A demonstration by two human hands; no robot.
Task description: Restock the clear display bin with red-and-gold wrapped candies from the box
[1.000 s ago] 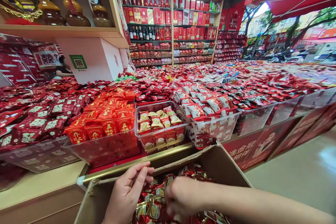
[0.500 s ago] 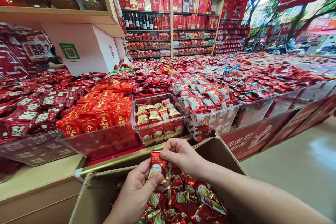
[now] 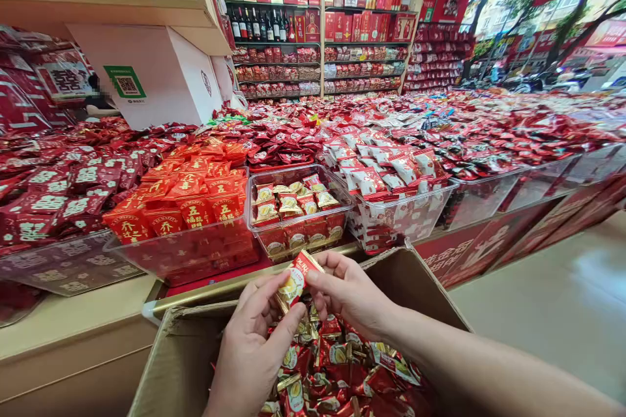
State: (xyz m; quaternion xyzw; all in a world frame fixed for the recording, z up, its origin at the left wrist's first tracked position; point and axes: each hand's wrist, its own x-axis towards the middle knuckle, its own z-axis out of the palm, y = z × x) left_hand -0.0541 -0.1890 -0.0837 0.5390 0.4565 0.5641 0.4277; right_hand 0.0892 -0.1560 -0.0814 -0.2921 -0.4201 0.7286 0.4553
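Note:
A small red and gold wrapped durian candy (image 3: 295,281) is held between both hands above the carton. My left hand (image 3: 259,332) pinches its lower left end between thumb and fingers. My right hand (image 3: 349,290) grips the upper right end, thumb on the printed face. The candy tilts to the right. Below, the open cardboard box (image 3: 180,352) holds many loose candies (image 3: 337,358) in the same red wrapping. Just beyond stands a clear plastic bin (image 3: 298,228), with like candies (image 3: 288,202) stacked in rows inside.
Left of that bin is a tub of orange-red packets (image 3: 195,199); to its right, a tub of white and red packets (image 3: 386,172). Further bins line the counter. A white box with a QR code (image 3: 128,83) stands behind at left. Shelves (image 3: 323,26) fill the back.
The candy has turned from nearly upright to a rightward tilt and risen slightly in the picture, both hands still on it. The view has shifted a little downward.

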